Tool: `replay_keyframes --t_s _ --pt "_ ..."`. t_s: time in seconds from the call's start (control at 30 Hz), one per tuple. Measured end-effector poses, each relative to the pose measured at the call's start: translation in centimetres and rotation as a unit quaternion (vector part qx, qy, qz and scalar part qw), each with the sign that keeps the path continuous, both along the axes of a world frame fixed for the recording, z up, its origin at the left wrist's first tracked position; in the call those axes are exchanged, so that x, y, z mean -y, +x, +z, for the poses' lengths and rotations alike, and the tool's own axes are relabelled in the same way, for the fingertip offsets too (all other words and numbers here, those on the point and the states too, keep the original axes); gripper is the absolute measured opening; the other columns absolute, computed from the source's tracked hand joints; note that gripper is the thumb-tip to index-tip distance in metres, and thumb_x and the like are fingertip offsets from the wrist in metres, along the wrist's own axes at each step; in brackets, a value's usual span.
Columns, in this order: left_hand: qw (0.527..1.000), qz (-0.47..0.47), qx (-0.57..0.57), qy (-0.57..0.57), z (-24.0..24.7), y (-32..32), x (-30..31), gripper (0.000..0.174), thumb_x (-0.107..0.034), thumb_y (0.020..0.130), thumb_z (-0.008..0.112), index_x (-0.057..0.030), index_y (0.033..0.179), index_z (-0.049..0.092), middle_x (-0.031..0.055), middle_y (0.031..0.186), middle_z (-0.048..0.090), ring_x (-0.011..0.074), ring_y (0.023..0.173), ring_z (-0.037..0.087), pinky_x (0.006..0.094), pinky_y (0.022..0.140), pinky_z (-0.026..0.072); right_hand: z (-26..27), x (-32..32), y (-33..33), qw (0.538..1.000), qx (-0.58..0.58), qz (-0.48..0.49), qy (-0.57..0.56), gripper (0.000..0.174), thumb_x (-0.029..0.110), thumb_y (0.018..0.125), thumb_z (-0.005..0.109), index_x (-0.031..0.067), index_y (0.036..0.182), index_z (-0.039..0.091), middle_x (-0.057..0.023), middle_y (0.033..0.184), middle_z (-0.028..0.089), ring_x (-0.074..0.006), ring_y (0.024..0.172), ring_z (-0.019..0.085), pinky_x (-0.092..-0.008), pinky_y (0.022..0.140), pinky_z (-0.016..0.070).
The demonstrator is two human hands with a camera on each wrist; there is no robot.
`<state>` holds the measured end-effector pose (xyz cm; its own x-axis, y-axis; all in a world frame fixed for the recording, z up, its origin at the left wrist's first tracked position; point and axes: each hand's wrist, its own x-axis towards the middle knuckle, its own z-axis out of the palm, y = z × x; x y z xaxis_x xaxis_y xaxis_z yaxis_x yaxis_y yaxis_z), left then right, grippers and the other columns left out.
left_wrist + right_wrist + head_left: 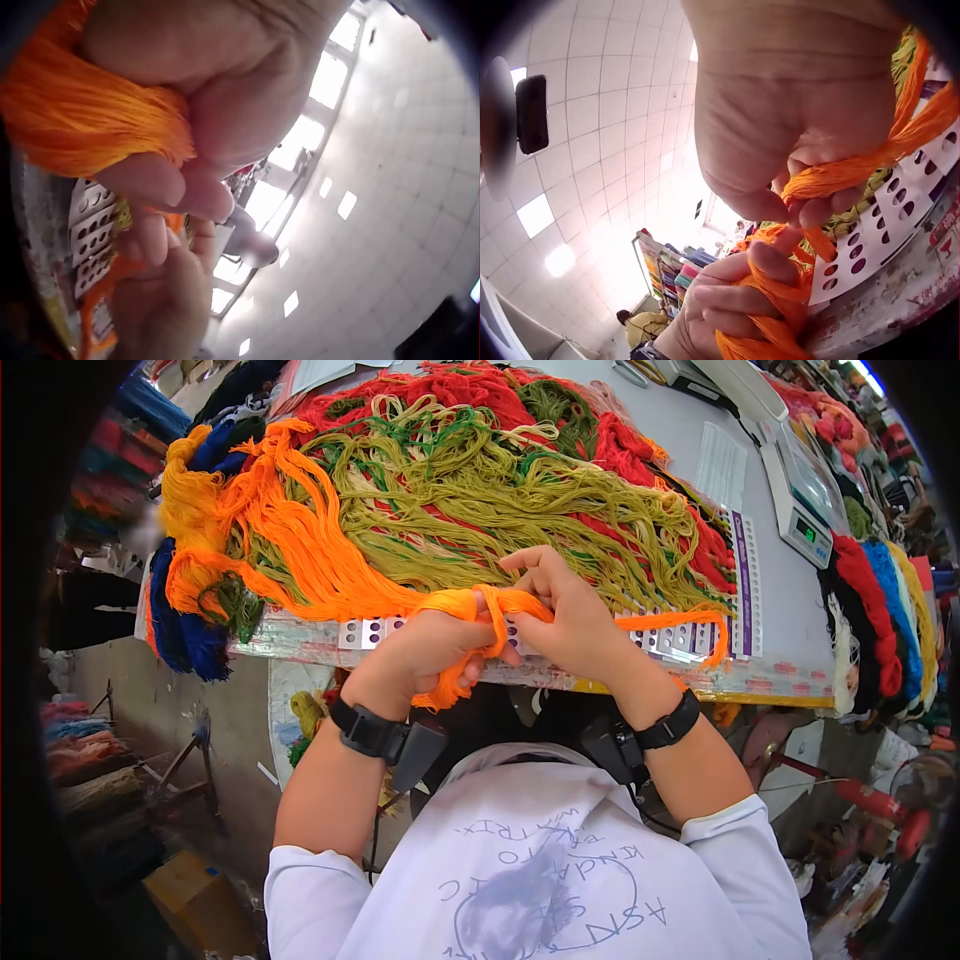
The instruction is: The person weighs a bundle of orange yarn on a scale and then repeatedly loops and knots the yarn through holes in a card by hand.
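Observation:
A thick orange yarn bundle (330,560) runs from the heap's left side to both hands at the table's front edge. The left hand (425,650) grips it, with a loop of orange around the bundle by the thumb and loose orange strands below the fingers. Close on its right, the right hand (575,615) pinches the orange strands; a thinner orange length trails right past the wrist. In the left wrist view the orange yarn (97,120) lies within the curled left hand (202,90). The right wrist view shows orange yarn (855,174) under the right hand's (795,127) fingers.
Olive, green and red yarn (450,500) covers much of the table. Punched white cards (745,580) lie under and beside it. A digital scale (800,525) stands at the right; more skeins (880,615) hang over the right edge, blue ones (175,620) at the left.

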<state>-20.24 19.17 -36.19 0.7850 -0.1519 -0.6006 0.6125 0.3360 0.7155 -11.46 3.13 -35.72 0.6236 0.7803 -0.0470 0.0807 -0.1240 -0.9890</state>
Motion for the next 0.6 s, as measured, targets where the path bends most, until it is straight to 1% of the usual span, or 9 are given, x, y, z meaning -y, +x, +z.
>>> replay_keyframes --t_s 0.1,0.13,0.2,0.23,0.3,0.4,0.47,0.53,0.6 --pt "0.997 0.039 -0.012 0.071 -0.6 0.4 0.5 0.014 -0.008 0.084 0.056 -0.0044 0.097 0.057 0.0049 0.069 0.061 0.0076 0.042 0.047 0.0204 0.041 0.0397 -2.1 -0.4 0.1 0.997 0.065 -0.041 0.0 0.03 0.005 0.075 0.058 0.0037 0.105 0.055 -0.0143 0.087 0.059 -0.0227 0.08 0.06 -0.0327 0.073 0.0471" --pt "0.997 0.037 -0.012 0.071 -0.5 0.3 0.4 0.014 -0.008 0.084 0.056 -0.0044 0.097 0.057 0.0049 0.069 0.061 0.0076 0.042 0.047 0.0204 0.041 0.0397 -2.8 -0.5 0.1 0.997 0.065 -0.042 0.0 0.03 0.005 0.075 0.058 0.0037 0.105 0.055 -0.0143 0.087 0.059 -0.0227 0.08 0.06 -0.0327 0.073 0.0471" --pt "0.995 0.051 0.006 0.084 -0.4 0.1 -0.1 0.009 -0.009 0.083 0.06 -0.0047 0.09 0.057 0.0028 0.065 0.057 0.0077 0.044 0.047 0.0207 0.041 0.0395 -3.2 -0.7 -0.1 0.98 0.165 -0.001 -0.11 0.022 0.008 0.072 0.062 0.0054 0.094 0.061 -0.012 0.089 0.059 -0.0265 0.083 0.06 -0.0358 0.073 0.0474" --pt "0.995 0.048 0.006 0.083 -0.2 0.0 -0.2 0.009 -0.009 0.083 0.06 -0.0047 0.09 0.057 0.0028 0.065 0.057 0.0077 0.044 0.047 0.0207 0.041 0.0395 -3.3 -0.9 -0.4 0.98 0.164 -0.004 -0.112 0.022 0.008 0.072 0.062 0.0054 0.094 0.061 -0.012 0.089 0.059 -0.0265 0.083 0.06 -0.0358 0.073 0.0474" --pt "0.999 0.04 0.019 -0.001 0.2 -0.5 -0.8 0.011 -0.011 0.083 0.062 -0.0042 0.09 0.057 0.0022 0.063 0.055 0.0073 0.045 0.047 0.0208 0.042 0.0387 -3.1 -1.4 -1.2 0.949 0.274 -0.037 -0.152 0.016 0.012 0.07 0.066 0.007 0.085 0.063 -0.0105 0.087 0.058 -0.0301 0.084 0.058 -0.039 0.072 0.0471" --pt "0.996 0.073 0.039 -0.024 0.8 -2.0 -3.4 0.012 -0.013 0.083 0.064 -0.0046 0.089 0.057 0.0029 0.065 0.056 0.007 0.045 0.046 0.0198 0.042 0.0392 -2.9 -1.7 -1.3 0.955 0.223 -0.04 -0.19 0.016 0.012 0.068 0.067 0.0061 0.082 0.061 -0.0095 0.084 0.056 -0.0302 0.082 0.058 -0.04 0.07 0.0463" --pt "0.99 0.13 0.017 0.047 2.3 -3.6 -6.3 0.012 -0.017 0.086 0.062 -0.0068 0.087 0.055 0.0045 0.067 0.055 0.0071 0.045 0.046 0.0204 0.042 0.042 -3.8 -1.3 -1.0 0.957 0.233 -0.058 -0.163 0.015 0.011 0.068 0.067 0.0055 0.08 0.06 -0.0097 0.082 0.056 -0.03 0.079 0.058 -0.0394 0.068 0.0462" --pt "0.987 0.156 0.031 -0.006 2.4 -6.8 -11.1 0.016 -0.024 0.09 0.056 -0.0094 0.086 0.053 0.0019 0.066 0.053 0.0055 0.042 0.045 0.0187 0.039 0.0395 -4.2 -1.0 -0.7 0.957 0.244 -0.08 -0.137 0.013 0.01 0.069 0.066 0.0049 0.079 0.059 -0.0099 0.081 0.055 -0.0298 0.076 0.057 -0.0388 0.066 0.046" --pt "0.978 0.204 -0.002 -0.049 1.9 -10.6 -14.8 0.022 -0.033 0.095 0.049 -0.0125 0.085 0.051 -0.002 0.064 0.05 0.004 0.038 0.042 0.0185 0.035 0.0358 -4.4 -0.9 -0.7 0.975 0.164 -0.095 -0.112 0.011 0.007 0.069 0.064 0.0035 0.075 0.055 -0.0091 0.076 0.053 -0.0251 0.064 0.055 -0.0338 0.059 0.0447"
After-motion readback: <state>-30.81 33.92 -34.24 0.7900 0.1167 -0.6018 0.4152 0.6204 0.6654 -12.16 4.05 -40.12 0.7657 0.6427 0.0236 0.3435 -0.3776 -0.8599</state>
